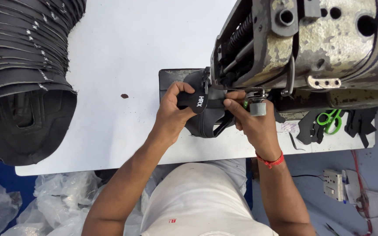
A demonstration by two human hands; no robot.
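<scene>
Both hands hold a black shoe upper piece (206,114) under the head of the worn industrial sewing machine (311,43), at the back middle of the white worktop (110,65).

Left hand (173,111): fingers curled shut, pinching the piece's black tab from the left, thumb on top.

Right hand (252,120): fingers closed on the right side of the same piece, fingertips just beside the presser foot area; a red thread band (271,161) sits on the wrist. The needle point itself is hidden by the machine head.

Judgement on technique: keep the piece taut between the two grips and flat under the foot, with fingertips off the stitch line. The right fingers sit very near the foot, so that is the main risk.

Surroundings: a tall stack of black cut pieces (22,65) lies at the worktop's left edge; green-handled scissors (331,119) lie among black offcuts near the right front edge.
</scene>
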